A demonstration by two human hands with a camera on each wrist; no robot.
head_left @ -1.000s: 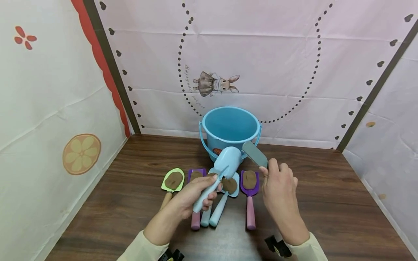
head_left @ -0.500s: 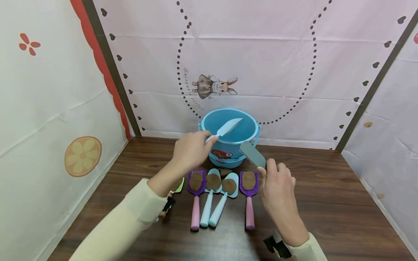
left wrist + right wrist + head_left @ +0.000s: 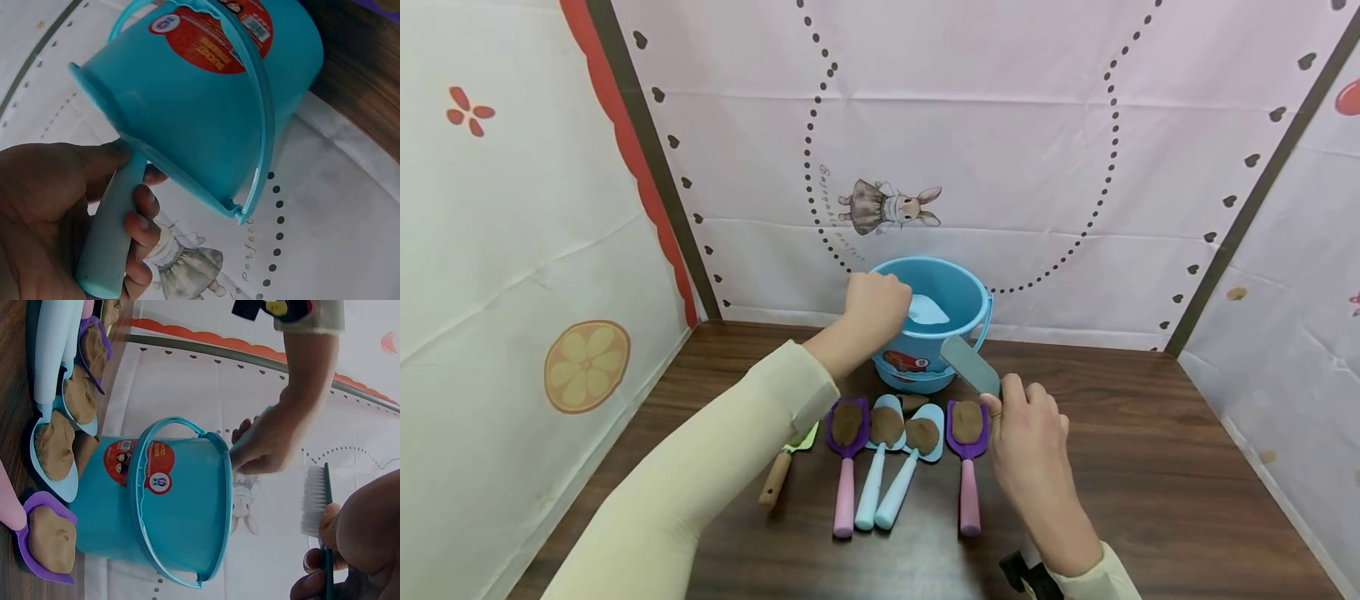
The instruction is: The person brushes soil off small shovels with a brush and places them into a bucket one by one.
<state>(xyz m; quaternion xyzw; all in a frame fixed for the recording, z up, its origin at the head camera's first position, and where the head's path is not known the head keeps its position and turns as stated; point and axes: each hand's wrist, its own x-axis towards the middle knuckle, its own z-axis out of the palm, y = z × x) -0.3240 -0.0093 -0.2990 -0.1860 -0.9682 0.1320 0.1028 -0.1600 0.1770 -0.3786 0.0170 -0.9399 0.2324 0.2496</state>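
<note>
My left hand (image 3: pixel 877 310) grips the pale blue handle (image 3: pixel 111 231) of a toy shovel at the left side of the blue bucket (image 3: pixel 934 350). The shovel's blade (image 3: pixel 927 310) shows inside the bucket's mouth, and the handle crosses the rim in the left wrist view. In front of the bucket on the right, my right hand (image 3: pixel 1032 446) pinches a brush (image 3: pixel 315 500) with a grey-green back and white bristles. The brush back overlaps the bucket's lower right side in the head view.
Several toy shovels lie in a row before the bucket, each bearing a brown lump: a green one with a wooden handle (image 3: pixel 775 481), a purple one (image 3: pixel 844 500), light blue ones (image 3: pixel 897 492) and another purple one (image 3: pixel 969 500). Printed cloth (image 3: pixel 1022 167) walls the table's back.
My left hand has carried the shovel up and forward from above the row to the bucket, turning its blade into the mouth. The right hand with the brush stays nearly still.
</note>
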